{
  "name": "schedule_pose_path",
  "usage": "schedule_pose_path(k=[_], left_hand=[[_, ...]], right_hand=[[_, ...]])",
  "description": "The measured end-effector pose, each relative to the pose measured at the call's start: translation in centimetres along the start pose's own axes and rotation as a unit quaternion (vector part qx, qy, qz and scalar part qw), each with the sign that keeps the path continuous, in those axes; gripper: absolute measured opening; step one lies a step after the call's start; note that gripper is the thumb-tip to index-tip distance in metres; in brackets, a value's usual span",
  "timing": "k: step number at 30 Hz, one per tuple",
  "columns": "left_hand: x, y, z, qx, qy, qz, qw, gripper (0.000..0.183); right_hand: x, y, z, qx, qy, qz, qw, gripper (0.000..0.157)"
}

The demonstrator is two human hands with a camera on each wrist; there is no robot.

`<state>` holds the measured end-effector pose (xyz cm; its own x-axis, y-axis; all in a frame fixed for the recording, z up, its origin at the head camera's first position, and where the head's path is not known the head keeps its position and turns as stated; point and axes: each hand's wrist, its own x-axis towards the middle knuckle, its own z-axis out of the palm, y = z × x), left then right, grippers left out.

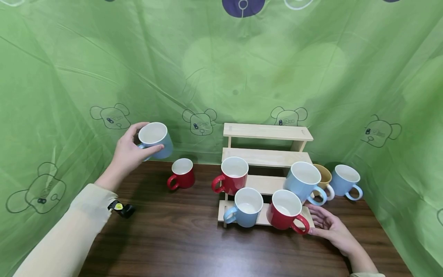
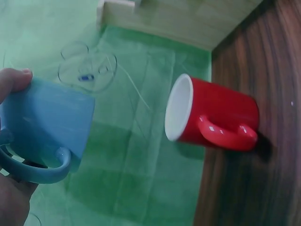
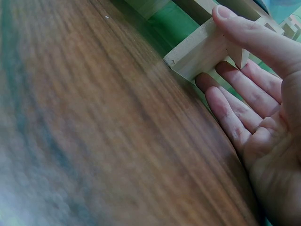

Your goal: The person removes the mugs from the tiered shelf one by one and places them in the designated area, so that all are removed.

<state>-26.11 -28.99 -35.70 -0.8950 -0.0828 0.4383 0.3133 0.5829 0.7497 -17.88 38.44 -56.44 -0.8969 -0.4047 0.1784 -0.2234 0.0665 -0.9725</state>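
My left hand point(image 1: 133, 148) holds a light blue mug point(image 1: 165, 148) upright in the air, thumb along its near side; the mug's handle point(image 2: 44, 174) shows on the hand's side. Below and to the right, a red mug point(image 1: 185, 179) stands on the table with its handle to the left. My right hand point(image 1: 330, 227) is at the right end of a stepped wooden rack point(image 1: 268, 132), thumb at the front of the lowest step point(image 3: 204, 52) and fingers at its end. On the lower steps stand a blue mug point(image 1: 246, 215), two red mugs point(image 1: 232, 186) and another blue mug point(image 1: 300, 188).
Right of the rack, a yellow mug point(image 1: 324, 175) with a pale handle, partly hidden, and a blue mug point(image 1: 340, 184) stand on the dark wooden table point(image 1: 180, 234). The rack's top two steps hold no mugs. A green printed cloth point(image 1: 155, 77) hangs behind and at the sides.
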Motion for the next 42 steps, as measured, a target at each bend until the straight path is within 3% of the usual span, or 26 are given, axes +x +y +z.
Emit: schedule_pose_path(k=[6,16,37,42], left_hand=[[-0.4,-2.7,-0.3,0.026,0.015,-0.024,0.9993,0.082],[-1.8,-7.3,0.0,0.064,0.003,-0.059,0.9962,0.087],[-2.7,-11.2,1.8,0.05,-0.024,-0.096,0.9938,0.089],[-2.9,-12.7,2.0,0.054,-0.034,-0.106,0.9924,0.092]], right_hand=[[0.0,0.0,0.1,0.0,0.001,-0.003,1.0,0.067],[-0.3,-0.1,0.0,-0.014,0.009,0.005,1.0,0.067],[-0.1,-0.1,0.1,-0.001,-0.001,-0.005,1.0,0.066],[0.0,-0.1,0.1,-0.007,0.0,-0.002,1.0,0.066]])
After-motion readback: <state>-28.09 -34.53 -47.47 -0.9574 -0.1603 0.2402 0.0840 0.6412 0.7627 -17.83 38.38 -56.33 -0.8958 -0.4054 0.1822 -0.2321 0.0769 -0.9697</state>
